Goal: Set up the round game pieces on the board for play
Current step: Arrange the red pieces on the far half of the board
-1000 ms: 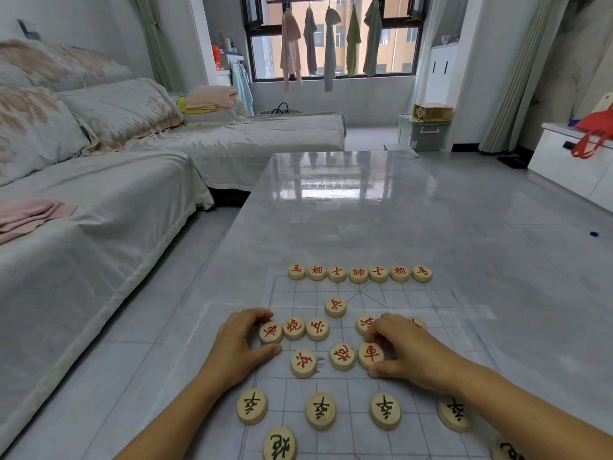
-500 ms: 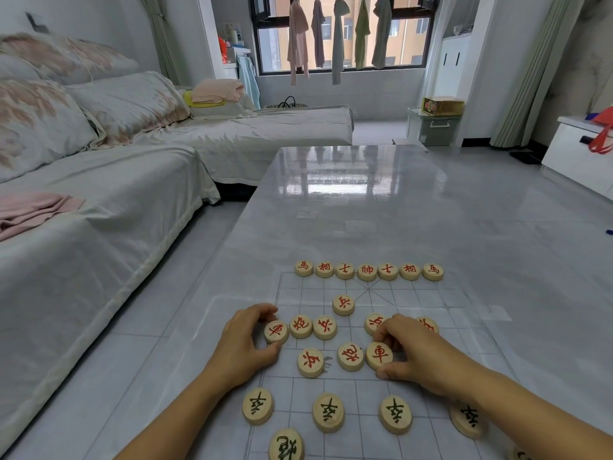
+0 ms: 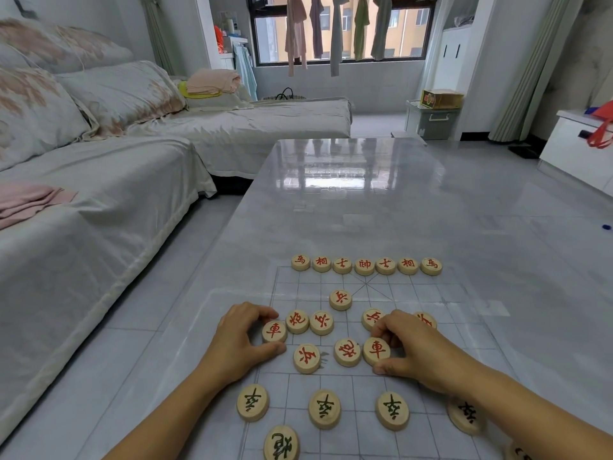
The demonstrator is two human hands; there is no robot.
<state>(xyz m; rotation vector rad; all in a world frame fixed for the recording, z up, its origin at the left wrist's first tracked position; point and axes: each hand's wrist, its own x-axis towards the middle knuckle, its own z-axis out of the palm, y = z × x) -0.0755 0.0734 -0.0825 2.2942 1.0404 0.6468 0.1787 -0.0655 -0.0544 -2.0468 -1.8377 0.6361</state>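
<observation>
Left hand (image 3: pixel 237 340) round one red piece (image 3: pixel 274 331); right hand (image 3: pixel 419 351) round another

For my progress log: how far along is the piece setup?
Done: the far red row of seven lines the board edge. In hand: left hand grips the left chariot piece, right hand grips the right chariot piece. Remaining: placing both, then the scattered red pieces mid-board.

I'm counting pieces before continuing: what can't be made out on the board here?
Head view only.
Red-marked round wooden piece behind the right hand: mostly covered, character unreadable.
Black-marked round wooden piece at bottom right: cut by the frame edge.
Small blue object far right: too small to identify.
</observation>
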